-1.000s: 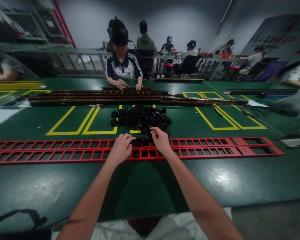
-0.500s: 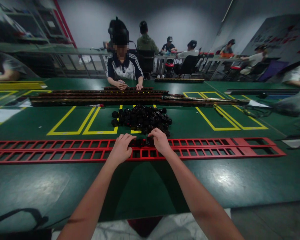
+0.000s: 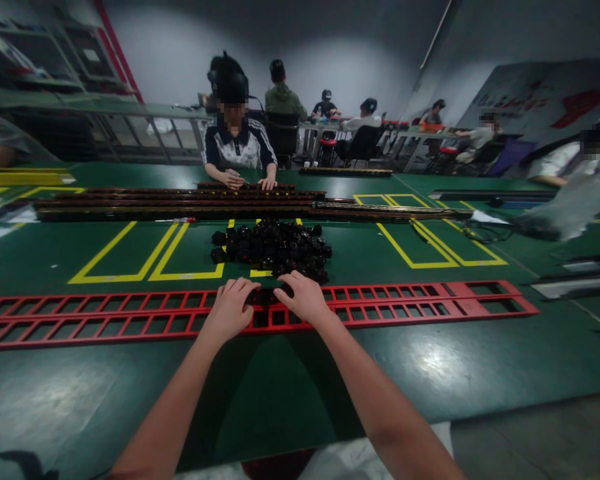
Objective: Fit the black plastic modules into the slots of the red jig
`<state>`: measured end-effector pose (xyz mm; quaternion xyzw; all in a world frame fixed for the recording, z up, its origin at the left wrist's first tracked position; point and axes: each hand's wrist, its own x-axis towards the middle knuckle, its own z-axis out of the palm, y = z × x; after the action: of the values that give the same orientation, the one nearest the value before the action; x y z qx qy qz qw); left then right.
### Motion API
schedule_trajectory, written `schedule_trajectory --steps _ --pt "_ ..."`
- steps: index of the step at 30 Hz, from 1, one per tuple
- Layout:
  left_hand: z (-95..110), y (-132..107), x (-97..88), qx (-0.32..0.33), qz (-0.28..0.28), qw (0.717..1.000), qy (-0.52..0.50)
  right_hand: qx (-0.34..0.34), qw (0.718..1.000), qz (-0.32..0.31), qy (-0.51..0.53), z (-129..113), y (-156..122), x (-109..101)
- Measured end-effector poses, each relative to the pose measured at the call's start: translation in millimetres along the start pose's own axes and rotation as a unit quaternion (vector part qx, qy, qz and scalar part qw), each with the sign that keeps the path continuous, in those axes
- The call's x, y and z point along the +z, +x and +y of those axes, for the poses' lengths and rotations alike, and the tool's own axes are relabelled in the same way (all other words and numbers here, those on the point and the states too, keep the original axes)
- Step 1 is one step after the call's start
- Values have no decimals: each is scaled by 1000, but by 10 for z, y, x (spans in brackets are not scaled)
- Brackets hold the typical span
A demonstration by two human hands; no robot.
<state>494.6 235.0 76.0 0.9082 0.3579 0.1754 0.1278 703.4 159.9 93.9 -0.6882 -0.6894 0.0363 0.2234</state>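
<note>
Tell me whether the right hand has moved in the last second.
Yes: the right hand drew back from the black pile onto the red frame.

Dark rails [image 3: 180, 200] lie before 1 seated co-worker [image 3: 235, 143]; perhaps 5 people [image 3: 325, 107] behind.

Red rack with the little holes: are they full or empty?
Mostly empty: green table shows through nearly all slots of the red rack. Only a few between the left hand and right hand look dark, filled.
</note>
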Motion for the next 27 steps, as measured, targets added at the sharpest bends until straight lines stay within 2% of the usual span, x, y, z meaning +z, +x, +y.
schedule_trajectory --steps 9,15,27 --pt "-26 -14 49 5 13 1000 -1 57 995 -31 -73 -136 59 56" --pt "-39 -15 61 4 12 1000 -1 108 990 -22 -86 -208 72 80" --pt "-36 -12 61 9 10 1000 -16 129 990 -16 -61 -105 79 113"
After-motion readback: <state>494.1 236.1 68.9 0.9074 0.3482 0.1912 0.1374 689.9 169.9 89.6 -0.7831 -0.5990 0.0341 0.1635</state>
